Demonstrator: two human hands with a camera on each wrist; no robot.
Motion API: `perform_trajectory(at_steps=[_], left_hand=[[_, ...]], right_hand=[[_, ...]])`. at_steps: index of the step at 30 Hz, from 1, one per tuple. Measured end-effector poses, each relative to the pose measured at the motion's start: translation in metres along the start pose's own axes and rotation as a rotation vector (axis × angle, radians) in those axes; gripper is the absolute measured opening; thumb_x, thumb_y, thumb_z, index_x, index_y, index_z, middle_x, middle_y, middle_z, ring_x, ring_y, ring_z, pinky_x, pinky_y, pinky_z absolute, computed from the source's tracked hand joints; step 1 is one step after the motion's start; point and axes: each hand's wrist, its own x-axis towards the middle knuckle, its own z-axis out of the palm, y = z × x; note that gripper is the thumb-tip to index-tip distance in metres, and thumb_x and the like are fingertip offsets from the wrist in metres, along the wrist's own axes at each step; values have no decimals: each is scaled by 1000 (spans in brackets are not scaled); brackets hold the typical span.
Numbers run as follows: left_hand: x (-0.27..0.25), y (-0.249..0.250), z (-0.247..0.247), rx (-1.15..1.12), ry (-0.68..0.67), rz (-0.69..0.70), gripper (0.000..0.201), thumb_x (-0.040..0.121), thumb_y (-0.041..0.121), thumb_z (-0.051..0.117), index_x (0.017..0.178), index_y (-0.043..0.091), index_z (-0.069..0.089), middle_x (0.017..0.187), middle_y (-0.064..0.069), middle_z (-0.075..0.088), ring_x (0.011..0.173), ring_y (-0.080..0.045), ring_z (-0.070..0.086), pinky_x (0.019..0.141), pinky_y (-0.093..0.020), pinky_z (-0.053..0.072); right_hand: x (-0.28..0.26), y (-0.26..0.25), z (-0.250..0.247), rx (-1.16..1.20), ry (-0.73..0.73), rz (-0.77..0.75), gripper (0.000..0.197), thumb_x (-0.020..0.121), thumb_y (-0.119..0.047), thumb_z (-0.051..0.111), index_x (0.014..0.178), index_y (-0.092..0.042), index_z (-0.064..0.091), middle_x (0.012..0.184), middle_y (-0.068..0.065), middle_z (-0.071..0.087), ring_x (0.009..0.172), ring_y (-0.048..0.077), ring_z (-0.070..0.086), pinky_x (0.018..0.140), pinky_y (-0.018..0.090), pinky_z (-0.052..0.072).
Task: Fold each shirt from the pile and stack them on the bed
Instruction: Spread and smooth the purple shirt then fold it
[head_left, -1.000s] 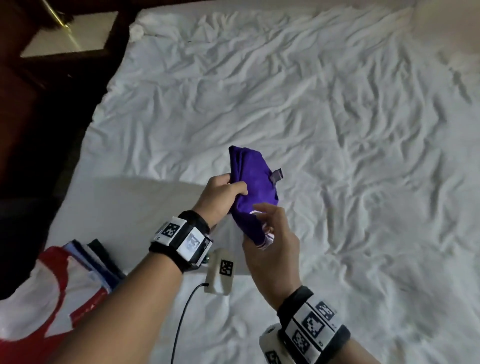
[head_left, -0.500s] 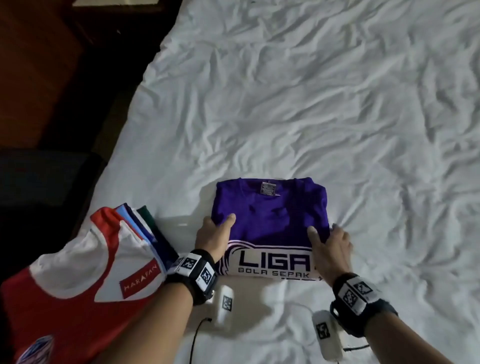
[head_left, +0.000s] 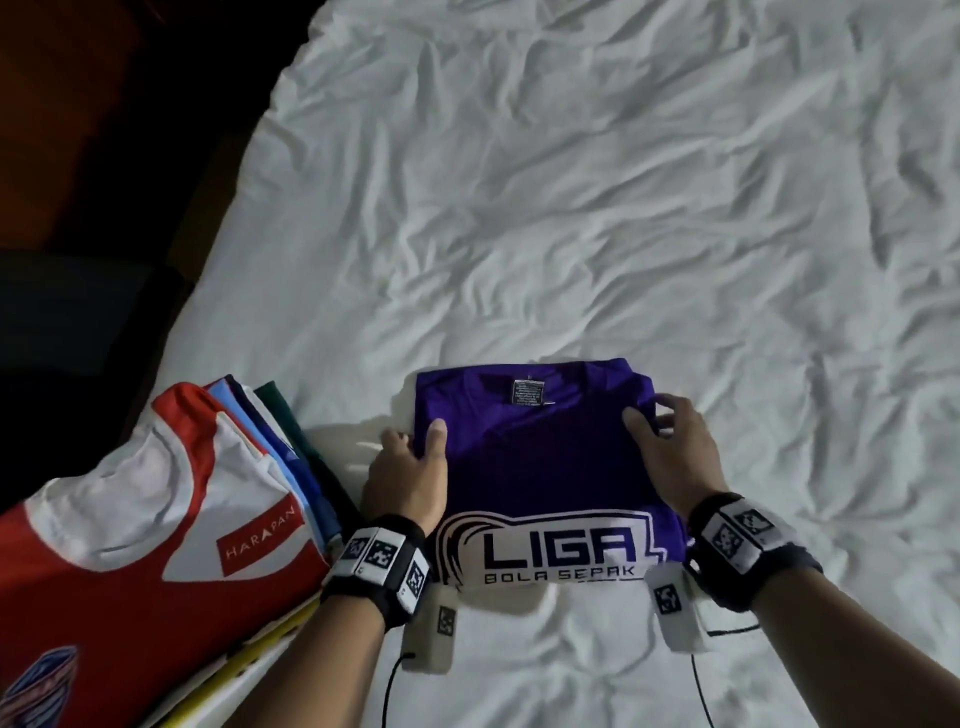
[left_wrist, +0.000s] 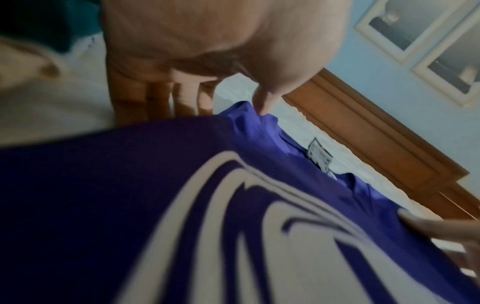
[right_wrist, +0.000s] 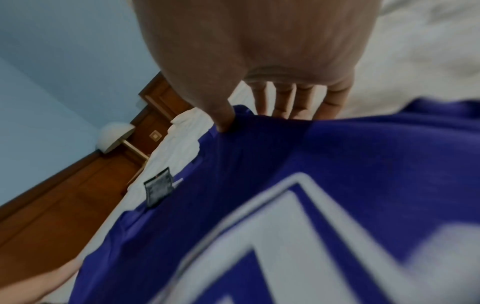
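Note:
A folded purple shirt (head_left: 540, 467) with a white "LIGA BOLA SEPAK" print lies flat on the white bed sheet (head_left: 571, 208), collar label away from me. My left hand (head_left: 415, 441) grips its left edge, thumb on top and fingers tucked under. On the right edge, near the collar end, my right hand (head_left: 649, 415) pinches the cloth the same way. The left wrist view shows the left hand (left_wrist: 228, 107) with its thumb tip on the purple shirt (left_wrist: 130, 185). In the right wrist view the right hand (right_wrist: 255, 117) presses its thumb into the shirt (right_wrist: 337, 154).
A stack of folded shirts (head_left: 156, 519), topped by a red and white one, sits left of the purple shirt by the bed's left edge. Dark floor (head_left: 78, 260) lies beyond. Wrinkled bare sheet spreads ahead and to the right. A wooden headboard (left_wrist: 376, 144) stands at the far end.
A second ago both hands held the purple shirt bunched in the air. Now it lies folded flat, and both hands have slid up its side edges toward the collar.

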Motion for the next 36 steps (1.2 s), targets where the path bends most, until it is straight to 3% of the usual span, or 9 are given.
perform_trajectory(at_steps=[6,11,14,17,22,25,29,32,36], left_hand=[[28,7,7,-161,63,66,35,106,40,47,114,6,54,104,-13,64,103,-40,61,78,-36,35],[23,0,11,-125,108,72,42,106,46,43,116,7,55,122,-20,61,113,-39,57,88,-41,40],[-5,-3,27,134,259,323,65,102,53,40,147,8,43,148,-25,42,134,-42,40,107,-55,36],[-24,-30,58,417,188,632,76,102,61,26,163,16,22,166,-29,13,150,-47,22,117,-65,23],[-16,-58,62,341,121,466,71,101,62,18,163,35,-5,166,-32,5,151,-51,18,121,-63,21],[-26,-49,52,236,123,412,67,102,55,35,161,35,14,159,-26,26,144,-43,32,119,-57,26],[-21,-45,36,48,69,382,60,94,40,64,149,39,38,123,-12,50,117,-33,50,104,-51,41],[-18,-47,33,-66,-65,459,45,93,27,69,130,44,50,111,-5,59,105,-25,59,97,-42,48],[-18,-44,27,-351,-178,459,33,91,4,69,111,31,68,110,10,70,85,5,64,77,-18,49]], right_hand=[[36,-22,2,94,-48,-42,12,96,-32,66,99,-20,66,99,-1,69,94,25,66,84,40,53],[31,-17,6,-168,60,-103,52,97,-53,55,140,-25,48,141,8,52,132,33,45,111,53,37],[-9,-11,19,-454,125,-488,70,100,-57,44,160,-30,19,168,9,12,154,31,10,122,52,13],[-41,23,42,-712,-22,-865,66,103,-56,31,163,-31,18,171,11,-1,157,32,-4,125,55,10],[-34,60,36,-637,5,-492,67,103,-62,18,162,-38,1,169,13,-15,156,35,-10,125,55,9],[-35,54,28,-486,12,-406,69,101,-59,40,161,-41,11,166,13,10,150,37,17,118,53,25],[-25,37,13,-258,-121,-270,62,91,-43,70,146,-45,42,125,4,48,115,31,55,99,41,46],[-19,31,12,-225,-227,-275,56,88,-33,75,137,-47,51,114,0,56,106,26,61,93,38,50],[-22,31,10,-26,-248,-298,63,84,-14,78,136,-41,55,128,0,60,114,19,61,102,44,52]])
